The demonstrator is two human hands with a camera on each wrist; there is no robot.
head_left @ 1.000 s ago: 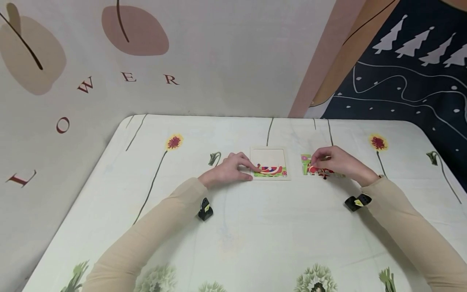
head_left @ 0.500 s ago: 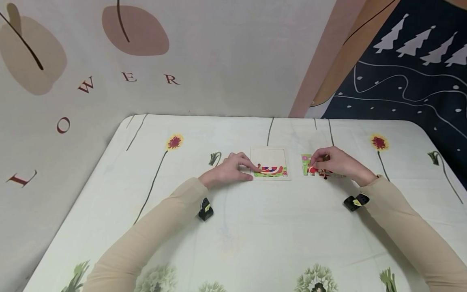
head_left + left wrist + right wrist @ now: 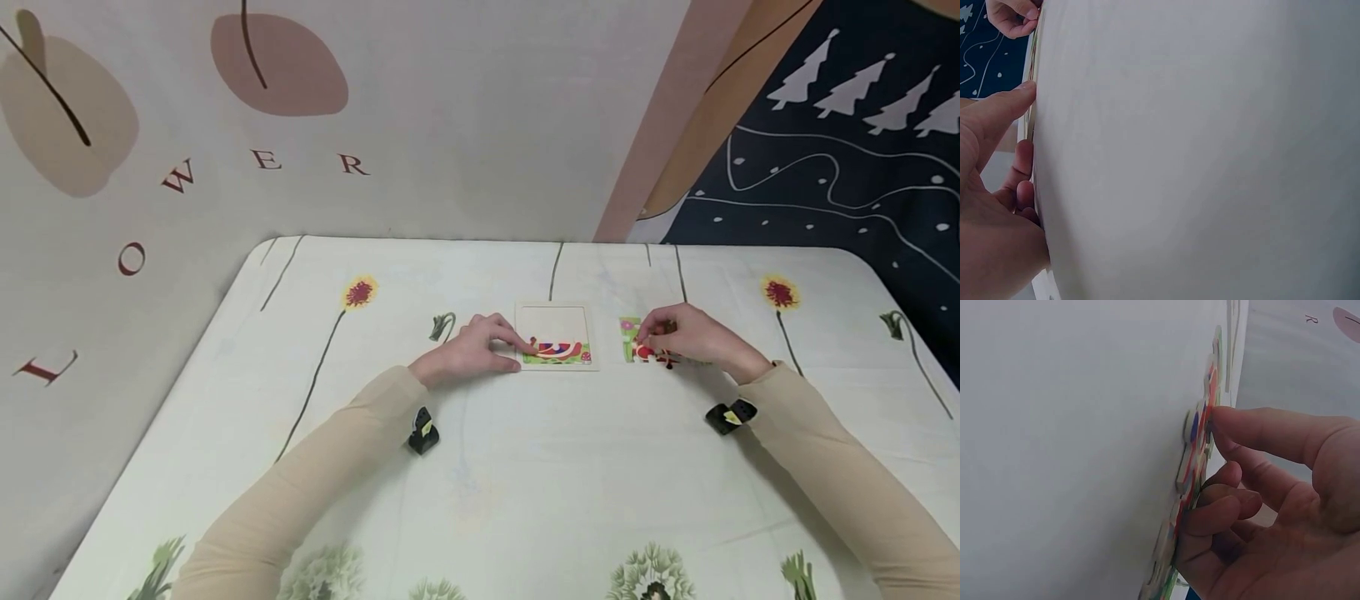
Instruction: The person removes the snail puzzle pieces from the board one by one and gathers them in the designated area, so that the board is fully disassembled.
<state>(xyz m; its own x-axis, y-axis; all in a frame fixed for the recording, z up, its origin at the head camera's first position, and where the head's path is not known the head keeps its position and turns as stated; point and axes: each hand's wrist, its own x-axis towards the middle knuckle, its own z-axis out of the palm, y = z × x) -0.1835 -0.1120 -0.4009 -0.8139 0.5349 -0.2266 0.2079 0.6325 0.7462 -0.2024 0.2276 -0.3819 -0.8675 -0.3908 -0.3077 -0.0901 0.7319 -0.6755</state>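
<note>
A square wooden puzzle board [image 3: 555,323] lies flat on the table, its lower part filled with colourful puzzle pieces [image 3: 566,355] and its upper part bare wood. My left hand [image 3: 477,347] rests at the board's left side, index finger reaching onto the pieces and thumb by the lower left corner. To the right of the board, loose puzzle pieces [image 3: 627,330] in green, red and pink lie close together. Thumb and index finger of my right hand [image 3: 686,335] pinch at a red puzzle piece [image 3: 643,353] among them. In the right wrist view the curled other fingers partly cover the row of pieces [image 3: 1190,450].
The table wears a white cloth [image 3: 525,467] printed with flowers. Behind it stands a pale wall hanging [image 3: 480,125] with letters, and a dark panel [image 3: 847,183] with white trees is at the right. A black wrist camera [image 3: 423,432] hangs below the left sleeve.
Both hands stay nearly in place. The right wrist shifts very slightly to the left, while the board and the pieces in it look the same.
</note>
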